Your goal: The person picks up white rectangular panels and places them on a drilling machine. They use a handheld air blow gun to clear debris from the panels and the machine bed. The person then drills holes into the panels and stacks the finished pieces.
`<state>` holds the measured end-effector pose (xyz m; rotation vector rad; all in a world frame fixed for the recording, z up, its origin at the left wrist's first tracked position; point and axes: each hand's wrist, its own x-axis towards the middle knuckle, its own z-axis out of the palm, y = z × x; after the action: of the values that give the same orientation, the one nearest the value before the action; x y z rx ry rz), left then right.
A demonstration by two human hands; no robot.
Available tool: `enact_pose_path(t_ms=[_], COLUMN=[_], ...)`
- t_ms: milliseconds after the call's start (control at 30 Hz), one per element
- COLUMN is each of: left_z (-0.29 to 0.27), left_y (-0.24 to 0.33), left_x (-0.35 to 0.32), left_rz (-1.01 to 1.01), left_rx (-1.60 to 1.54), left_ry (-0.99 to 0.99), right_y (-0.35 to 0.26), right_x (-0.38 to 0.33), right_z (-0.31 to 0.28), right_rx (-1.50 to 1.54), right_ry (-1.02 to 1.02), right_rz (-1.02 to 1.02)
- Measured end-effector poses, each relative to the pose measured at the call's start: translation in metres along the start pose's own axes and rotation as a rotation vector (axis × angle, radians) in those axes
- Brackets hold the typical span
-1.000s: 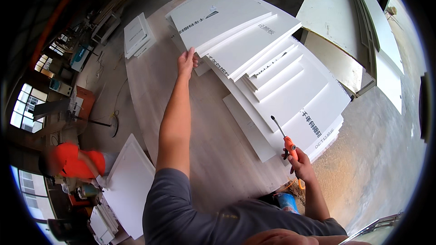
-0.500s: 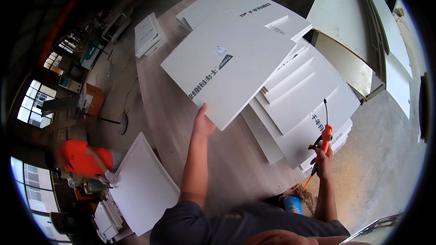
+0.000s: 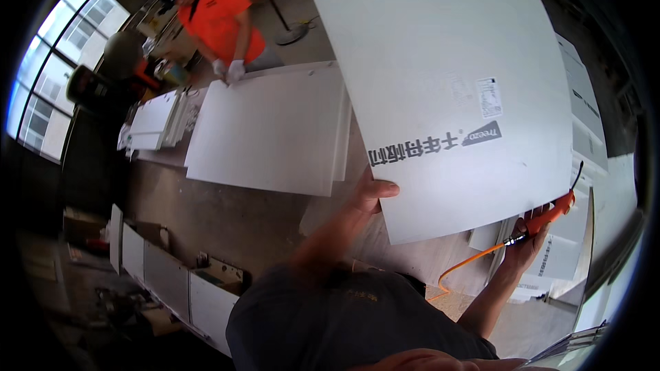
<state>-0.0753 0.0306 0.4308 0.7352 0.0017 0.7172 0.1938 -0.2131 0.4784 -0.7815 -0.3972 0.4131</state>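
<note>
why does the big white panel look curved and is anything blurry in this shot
Head view: fisheye bends the white panel's straight edges toward the rim, and a black vignette rings the frame; the left hand and forearm are motion-smeared; the windows at upper left are blown out, while the lower-left floor is dark.

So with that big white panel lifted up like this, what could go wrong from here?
The left hand grips the white panel only at its lower edge, so the panel could tip or slip. The right hand also holds an orange tool against the panel, whose black tip may scratch it. Its orange hose could snag.
</note>
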Motion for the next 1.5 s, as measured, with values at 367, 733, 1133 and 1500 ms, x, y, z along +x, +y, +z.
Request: enact_pose_path(t_ms=[367, 733, 1133, 1500], left_z=[-0.185, -0.321, -0.303, -0.249], left_y=[0.268, 0.239, 0.375, 0.526], left_x=[-0.317, -0.640, -0.819, -0.793], left_rz=[1.167, 1.591, 1.956, 1.405], left_rx=[-0.167, -0.381, 0.105, 1.014], left_ry=[1.331, 1.788, 2.023, 2.442], right_y=[0.205, 0.398, 0.694, 0.930], right_x=[-0.174, -0.389, -0.607, -0.834], right_z=[0.163, 0.372, 0.638, 0.805], right_rx=[0.195, -0.026, 0.057, -0.700], right_ry=[-0.659, -1.477, -1.735, -2.408], right_rz=[0.853, 1.041, 1.688, 1.448])
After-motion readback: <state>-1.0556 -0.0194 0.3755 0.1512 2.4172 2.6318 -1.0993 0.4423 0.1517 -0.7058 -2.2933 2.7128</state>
